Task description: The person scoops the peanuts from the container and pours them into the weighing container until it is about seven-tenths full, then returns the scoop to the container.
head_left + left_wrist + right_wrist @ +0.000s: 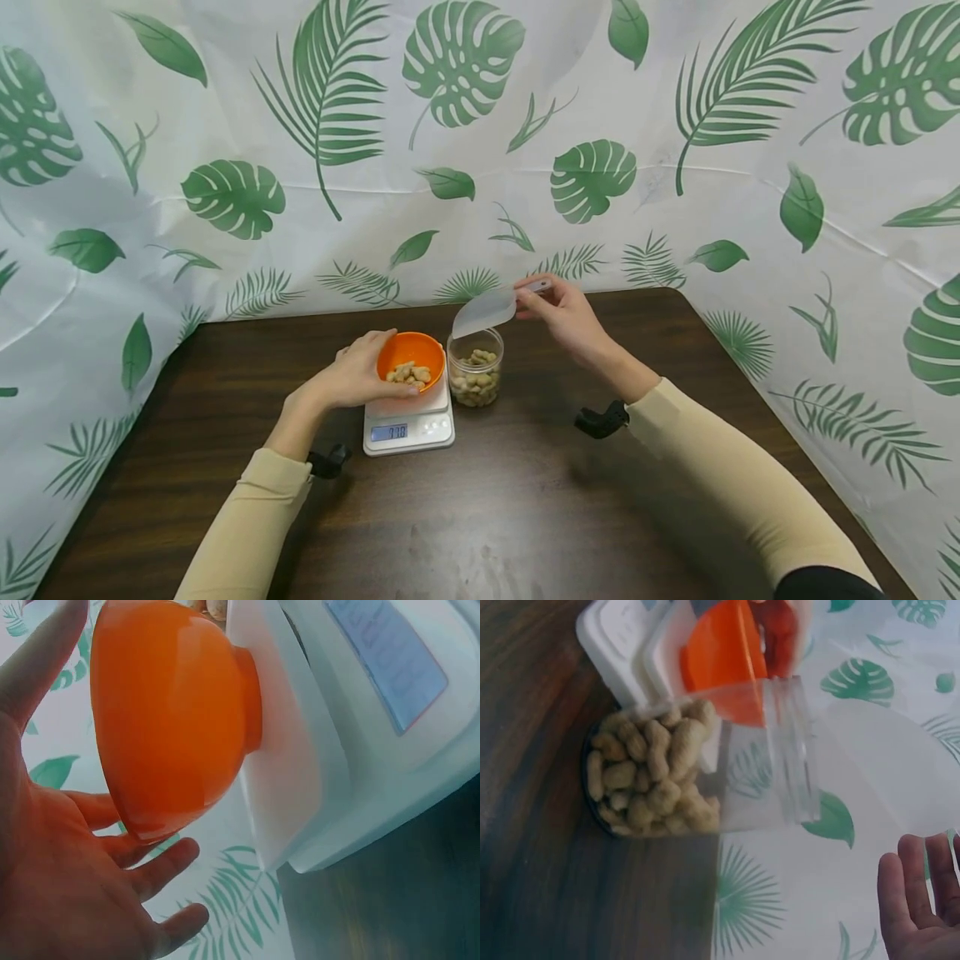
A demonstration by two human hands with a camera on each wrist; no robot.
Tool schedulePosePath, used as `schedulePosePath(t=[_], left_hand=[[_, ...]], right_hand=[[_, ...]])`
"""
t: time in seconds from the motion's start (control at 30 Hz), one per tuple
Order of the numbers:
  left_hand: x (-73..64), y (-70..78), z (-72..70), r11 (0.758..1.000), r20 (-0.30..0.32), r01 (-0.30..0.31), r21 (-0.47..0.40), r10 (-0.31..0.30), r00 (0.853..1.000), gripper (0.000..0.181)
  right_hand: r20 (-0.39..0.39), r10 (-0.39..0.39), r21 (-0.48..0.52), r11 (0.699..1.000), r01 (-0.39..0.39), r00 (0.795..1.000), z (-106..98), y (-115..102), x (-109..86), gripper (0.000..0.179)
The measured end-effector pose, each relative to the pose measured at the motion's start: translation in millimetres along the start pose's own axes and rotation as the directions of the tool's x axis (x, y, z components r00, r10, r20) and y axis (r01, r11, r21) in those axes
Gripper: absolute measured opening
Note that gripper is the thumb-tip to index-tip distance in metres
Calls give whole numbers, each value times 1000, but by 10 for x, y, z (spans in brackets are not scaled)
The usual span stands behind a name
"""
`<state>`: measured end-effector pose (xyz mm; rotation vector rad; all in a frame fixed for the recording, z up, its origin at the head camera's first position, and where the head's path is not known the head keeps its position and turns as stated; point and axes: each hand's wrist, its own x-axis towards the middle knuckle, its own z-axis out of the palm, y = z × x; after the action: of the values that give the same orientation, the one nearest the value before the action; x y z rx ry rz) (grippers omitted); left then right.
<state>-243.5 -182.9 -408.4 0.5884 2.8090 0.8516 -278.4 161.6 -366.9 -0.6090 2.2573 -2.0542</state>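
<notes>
An orange bowl point(414, 346) with several peanuts point(409, 374) in it stands on a white kitchen scale point(431, 427). My left hand point(358, 371) holds the bowl from its left side, thumb at the near rim and fingers at the far one; its other fingers are spread below the bowl in the left wrist view. To the right of the scale, an open clear jar point(476, 385) is partly filled with peanuts in the shell. My right hand point(562, 317) grips the handle of a translucent scoop point(483, 312), whose blade slants over the jar's mouth.
Digits show on the scale's lit display point(389, 432). Everything stands on a dark wooden table point(495, 500), its far edge close behind the jar. A white sheet with green leaf prints point(510, 183) hangs behind. Black wrist mounts point(602, 419) sit under both forearms.
</notes>
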Motion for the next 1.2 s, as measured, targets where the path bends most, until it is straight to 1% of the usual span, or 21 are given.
schedulePosePath(t=[0.2, 0.37, 0.5, 0.7, 0.9, 1.07, 1.2], left_hand=[[48, 62, -6, 1000, -12, -11, 12, 12, 1000, 101], [118, 126, 1, 998, -37, -58, 15, 58, 998, 93], [171, 184, 25, 996, -51, -86, 31, 87, 995, 90], [242, 303, 57, 992, -44, -120, 47, 122, 992, 87], [329, 403, 103, 989, -27, -140, 53, 142, 990, 86], [380, 464, 145, 988, 0, -148, 49, 148, 989, 88], [413, 499, 163, 987, 7, -153, 44, 153, 988, 88]], right_hand=[[9, 42, -36, 999, -41, 999, -75, -69, 11, 33], [20, 62, -80, 995, -60, 998, -109, -109, 23, 36], [34, 76, -112, 991, -72, 997, -126, -122, 24, 34], [78, 79, -175, 982, -64, 994, -128, -163, 45, 30], [154, 84, -294, 955, -35, 985, -116, -214, 70, 29], [190, 103, -353, 935, -30, 976, -98, -253, 74, 26], [224, 92, -417, 909, 10, 970, -81, -280, 89, 23]])
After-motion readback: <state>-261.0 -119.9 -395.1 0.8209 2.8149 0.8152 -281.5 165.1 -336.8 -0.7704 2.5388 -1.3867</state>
